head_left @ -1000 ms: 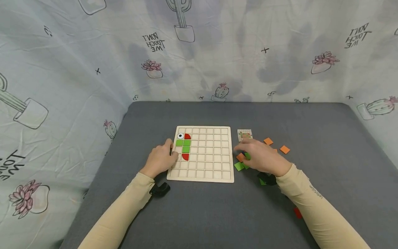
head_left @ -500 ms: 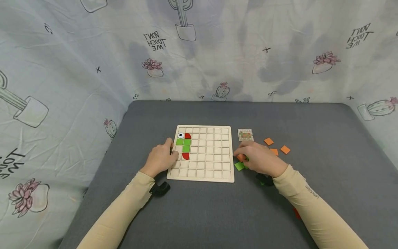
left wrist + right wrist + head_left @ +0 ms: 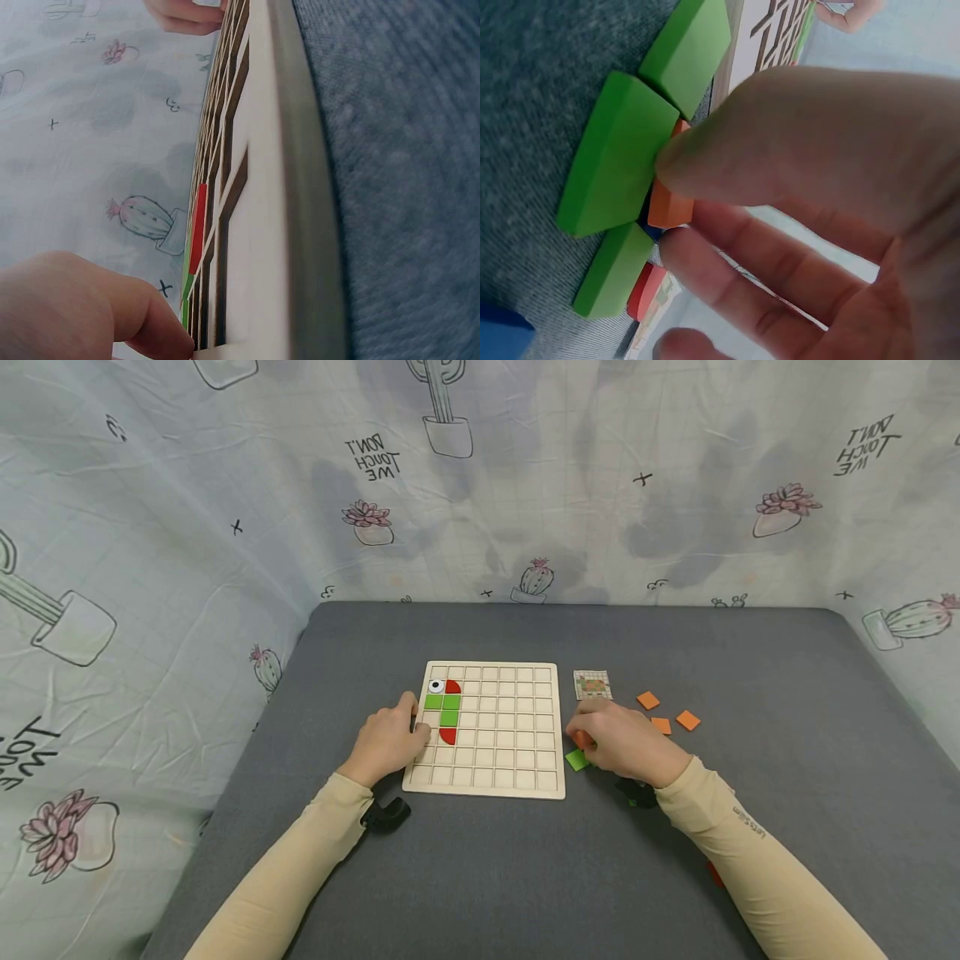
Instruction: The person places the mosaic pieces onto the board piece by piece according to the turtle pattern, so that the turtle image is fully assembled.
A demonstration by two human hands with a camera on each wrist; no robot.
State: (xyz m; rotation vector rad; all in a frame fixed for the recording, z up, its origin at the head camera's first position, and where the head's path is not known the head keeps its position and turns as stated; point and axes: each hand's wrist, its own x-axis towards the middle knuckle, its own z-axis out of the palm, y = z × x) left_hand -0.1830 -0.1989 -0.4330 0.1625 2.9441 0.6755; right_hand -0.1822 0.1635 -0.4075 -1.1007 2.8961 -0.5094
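Note:
A wooden grid board (image 3: 502, 735) lies on the grey table. In its left columns sit a white eye tile (image 3: 437, 687), green square tiles (image 3: 449, 718) and two red rounded tiles (image 3: 447, 737). My left hand (image 3: 385, 739) holds the board's left edge, the thumb over the rim. Right of the board, my right hand (image 3: 626, 739) reaches down into loose tiles. In the right wrist view its thumb and fingers pinch an orange tile (image 3: 670, 206), partly hidden by the thumb. Several green tiles (image 3: 619, 154) lie against it, with a red tile (image 3: 645, 289) nearby.
A small picture card (image 3: 592, 684) lies beyond the right hand. Loose orange tiles (image 3: 687, 720) are spread to its right. A red piece (image 3: 716, 874) shows beside the right sleeve, and a blue tile (image 3: 502, 334) appears in the right wrist view. A patterned cloth (image 3: 525, 485) hangs behind the table.
My right hand has closed its fingers onto the orange tile among the green ones and shifted slightly. The left hand stays at the board's edge, and the tiles on the board are unchanged.

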